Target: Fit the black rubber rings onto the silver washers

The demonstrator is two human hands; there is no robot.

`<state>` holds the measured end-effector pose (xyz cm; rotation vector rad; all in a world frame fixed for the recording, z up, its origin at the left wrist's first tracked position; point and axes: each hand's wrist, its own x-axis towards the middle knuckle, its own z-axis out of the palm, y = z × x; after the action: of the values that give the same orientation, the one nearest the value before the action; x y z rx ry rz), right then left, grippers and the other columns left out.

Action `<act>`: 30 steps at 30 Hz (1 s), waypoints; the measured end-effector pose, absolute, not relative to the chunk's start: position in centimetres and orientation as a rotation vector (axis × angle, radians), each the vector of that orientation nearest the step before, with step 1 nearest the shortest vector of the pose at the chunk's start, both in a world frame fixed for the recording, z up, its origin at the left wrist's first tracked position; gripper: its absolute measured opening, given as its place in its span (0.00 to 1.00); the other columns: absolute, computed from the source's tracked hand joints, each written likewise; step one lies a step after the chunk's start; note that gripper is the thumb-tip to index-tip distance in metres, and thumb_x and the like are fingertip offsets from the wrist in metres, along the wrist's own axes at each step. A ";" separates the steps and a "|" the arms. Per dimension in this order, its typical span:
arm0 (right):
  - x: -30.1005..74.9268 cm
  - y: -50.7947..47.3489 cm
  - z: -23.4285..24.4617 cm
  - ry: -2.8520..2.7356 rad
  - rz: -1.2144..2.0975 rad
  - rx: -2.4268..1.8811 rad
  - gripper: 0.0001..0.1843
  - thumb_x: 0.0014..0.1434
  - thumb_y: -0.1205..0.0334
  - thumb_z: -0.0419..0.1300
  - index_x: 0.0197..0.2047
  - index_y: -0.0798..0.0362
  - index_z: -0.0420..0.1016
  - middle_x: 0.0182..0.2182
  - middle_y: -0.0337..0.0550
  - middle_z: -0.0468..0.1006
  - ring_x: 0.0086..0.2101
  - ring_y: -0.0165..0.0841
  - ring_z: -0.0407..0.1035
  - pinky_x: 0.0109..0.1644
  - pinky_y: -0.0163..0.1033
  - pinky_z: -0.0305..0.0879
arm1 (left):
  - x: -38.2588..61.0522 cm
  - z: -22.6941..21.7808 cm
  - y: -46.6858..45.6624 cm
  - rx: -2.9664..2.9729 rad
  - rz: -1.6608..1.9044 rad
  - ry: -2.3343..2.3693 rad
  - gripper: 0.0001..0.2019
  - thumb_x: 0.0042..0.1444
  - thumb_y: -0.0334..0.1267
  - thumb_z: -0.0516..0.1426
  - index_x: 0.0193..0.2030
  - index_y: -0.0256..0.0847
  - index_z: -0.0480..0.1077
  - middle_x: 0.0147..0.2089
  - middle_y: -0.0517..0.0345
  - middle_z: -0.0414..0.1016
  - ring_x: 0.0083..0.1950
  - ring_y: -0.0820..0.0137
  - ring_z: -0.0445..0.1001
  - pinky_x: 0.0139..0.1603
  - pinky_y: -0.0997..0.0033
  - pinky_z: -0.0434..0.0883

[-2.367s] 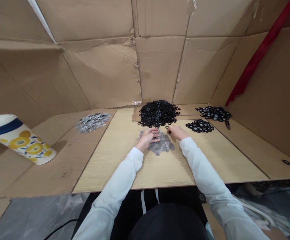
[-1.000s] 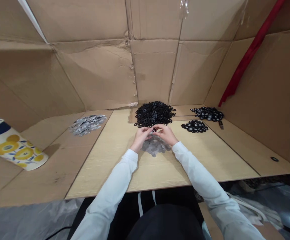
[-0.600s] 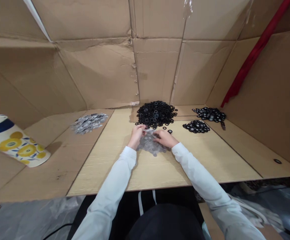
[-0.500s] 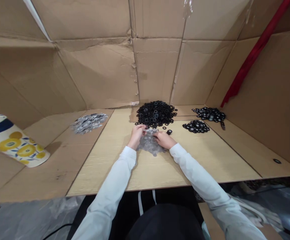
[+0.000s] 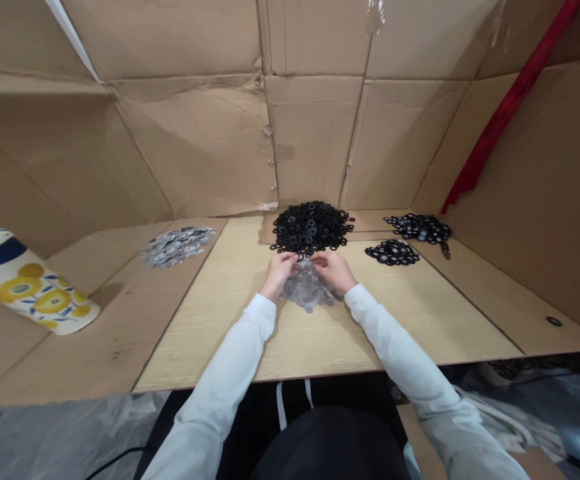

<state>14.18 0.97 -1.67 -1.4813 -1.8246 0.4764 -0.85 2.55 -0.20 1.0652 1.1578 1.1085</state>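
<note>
My left hand [image 5: 279, 272] is closed in a pinch on a black ring [image 5: 300, 257] at the near edge of a large heap of black rings [image 5: 313, 227]. Facing it, my right hand [image 5: 336, 269] also pinches, fingertips close to the left ones. What those right fingers hold is too small to make out. Below and between both hands spreads a pile of translucent greyish discs [image 5: 310, 290], partly covered by the fingers.
Grey discs [image 5: 177, 247] are heaped at the left. Two groups of black rings with pale centres, a nearer one [image 5: 393, 253] and a farther one [image 5: 420, 228], lie right. A flowered cylinder [image 5: 35, 283] stands far left. Cardboard walls [image 5: 315, 140] enclose the board. One ring [image 5: 554, 321] lies far right.
My right hand has shifted slightly right and up, now covering the spot where a small black piece lay. My left hand has moved a little right, with a black ring at its fingertips.
</note>
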 end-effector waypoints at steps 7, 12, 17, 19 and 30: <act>14.4 1.6 -2.1 -1.551 0.771 -1.209 0.09 0.43 0.68 0.62 0.33 0.57 0.75 0.29 0.44 0.79 0.31 0.32 0.73 0.40 0.38 0.70 | -1.1 -0.4 2.6 1.136 1.102 1.192 0.07 0.45 0.34 0.60 0.33 0.35 0.73 0.35 0.52 0.76 0.29 0.74 0.71 0.29 0.76 0.64; 14.3 1.4 -1.9 -1.415 0.925 -1.121 0.14 0.39 0.63 0.66 0.33 0.58 0.76 0.27 0.45 0.78 0.28 0.34 0.73 0.35 0.40 0.71 | -1.1 -0.4 2.3 1.122 1.060 1.129 0.09 0.42 0.35 0.62 0.31 0.35 0.74 0.29 0.54 0.75 0.25 0.77 0.68 0.27 0.78 0.63; 14.4 1.2 -1.9 -1.362 0.805 -1.200 0.14 0.40 0.59 0.66 0.31 0.58 0.76 0.31 0.48 0.78 0.31 0.36 0.74 0.39 0.42 0.71 | -0.8 -0.4 2.0 1.143 1.048 1.085 0.07 0.40 0.35 0.63 0.28 0.34 0.75 0.27 0.55 0.75 0.25 0.77 0.68 0.27 0.78 0.62; 14.5 1.4 -2.0 -1.390 0.725 -1.208 0.11 0.41 0.59 0.65 0.28 0.58 0.76 0.36 0.50 0.78 0.35 0.37 0.73 0.42 0.43 0.70 | -0.7 -0.4 1.9 1.149 1.042 1.079 0.06 0.41 0.34 0.62 0.27 0.34 0.75 0.25 0.56 0.74 0.24 0.77 0.67 0.26 0.78 0.61; 14.9 1.9 -2.3 -1.435 0.605 -1.169 0.09 0.41 0.57 0.65 0.24 0.54 0.78 0.36 0.50 0.77 0.38 0.40 0.71 0.41 0.44 0.67 | -0.3 0.0 1.6 1.075 0.998 1.017 0.09 0.39 0.37 0.63 0.27 0.34 0.73 0.26 0.59 0.72 0.25 0.78 0.67 0.28 0.77 0.61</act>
<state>14.92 1.93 -2.31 -1.1686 -1.4348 0.6054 -0.27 1.59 -0.05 1.0748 1.0173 0.9983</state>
